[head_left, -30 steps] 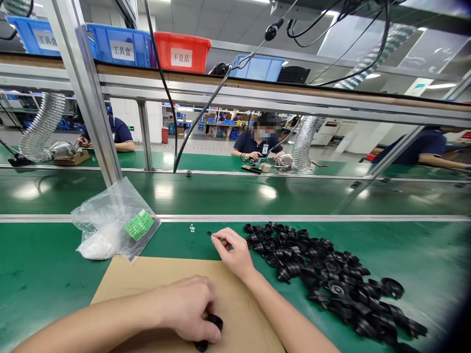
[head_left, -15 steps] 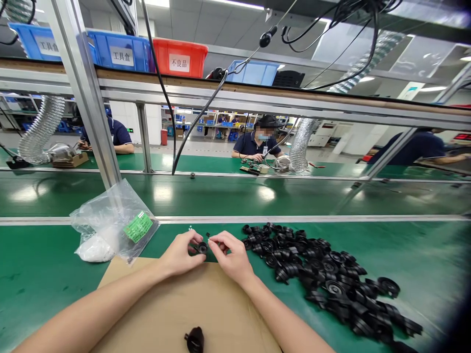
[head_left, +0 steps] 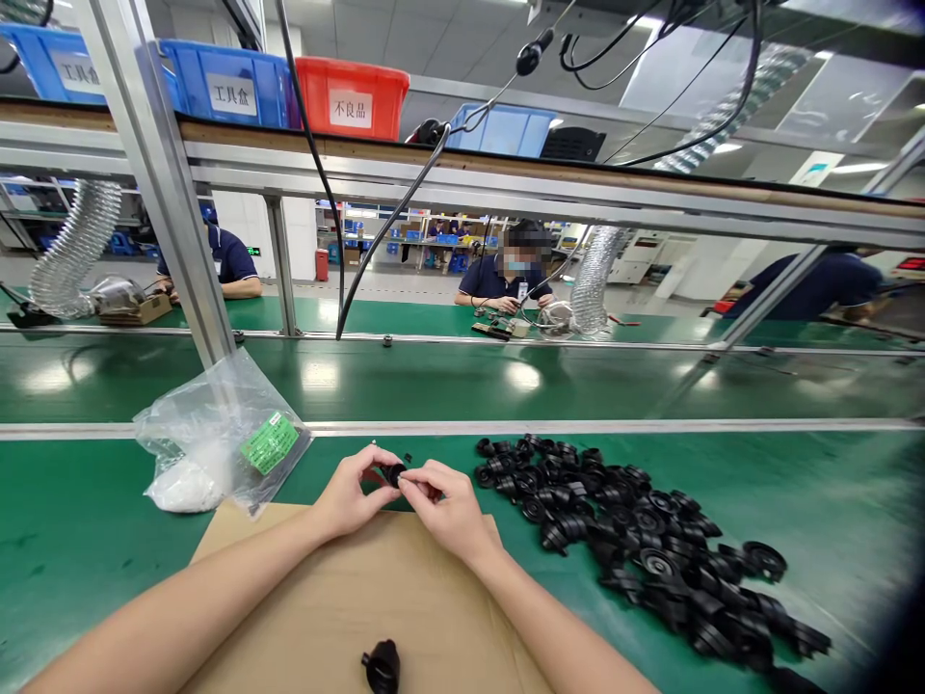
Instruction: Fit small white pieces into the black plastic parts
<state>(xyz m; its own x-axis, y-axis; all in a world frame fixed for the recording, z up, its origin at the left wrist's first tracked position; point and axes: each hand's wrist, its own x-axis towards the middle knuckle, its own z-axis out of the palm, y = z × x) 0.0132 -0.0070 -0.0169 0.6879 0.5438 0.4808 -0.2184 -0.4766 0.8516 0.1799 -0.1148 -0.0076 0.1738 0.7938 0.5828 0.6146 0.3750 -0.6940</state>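
Note:
Between the thumb and fingers of my left hand (head_left: 356,496) is a small round black plastic part (head_left: 393,473). My right hand (head_left: 446,506) meets it from the right, its fingertips pinched together at the part's edge; whatever is in that pinch is too small to make out. Both hands hover over the far edge of a brown cardboard sheet (head_left: 347,598). A tiny black piece (head_left: 409,458) lies just beyond my fingertips. Close to me on the cardboard rests another black plastic part (head_left: 383,665), with a hollow opening.
A large heap of black plastic parts (head_left: 636,530) covers the green bench to the right. At the left lies a clear plastic bag (head_left: 224,434) with a green label. A metal frame post (head_left: 163,183) rises behind it. Cables (head_left: 361,270) hang ahead, and a co-worker (head_left: 506,280) sits opposite.
My right hand has moved left, bringing its fingertips onto the black part. The part has tilted in my left hand. The view has shifted slightly.

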